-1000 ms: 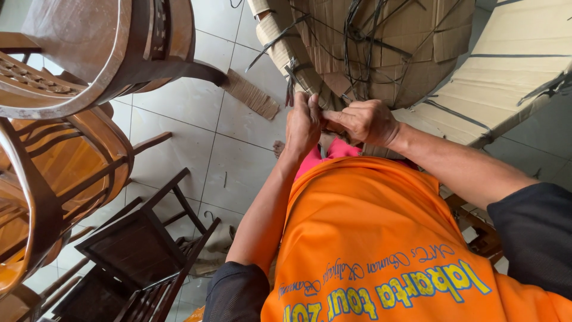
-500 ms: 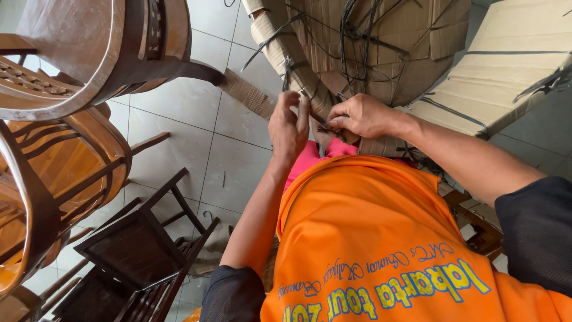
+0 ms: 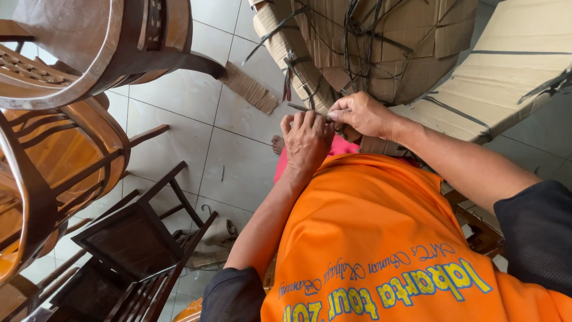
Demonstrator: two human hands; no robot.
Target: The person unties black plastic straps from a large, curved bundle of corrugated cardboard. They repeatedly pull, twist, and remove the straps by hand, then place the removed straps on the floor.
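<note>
My left hand (image 3: pixel 307 140) and my right hand (image 3: pixel 360 113) meet at the near edge of a cardboard-wrapped bundle (image 3: pixel 387 53) tied with black straps (image 3: pixel 351 36). My right hand's fingertips pinch a thin dark strap end (image 3: pixel 300 108) that sticks out to the left. The fingers of my left hand curl around the same strap just below it. Both forearms reach out over my orange shirt (image 3: pixel 381 238). Where the strap goes under the hands is hidden.
A second flat cardboard-wrapped piece (image 3: pixel 506 77) lies to the right. Brown wooden chairs (image 3: pixel 65 155) stack at the left, and a dark wooden frame (image 3: pixel 137 238) stands on the tiled floor (image 3: pixel 196 131). A loose cardboard strip (image 3: pixel 250 88) lies on the tiles.
My left hand has shifted slightly right and down, closing up under my right hand. My right hand stays at the bundle's edge, still pinching the strap.
</note>
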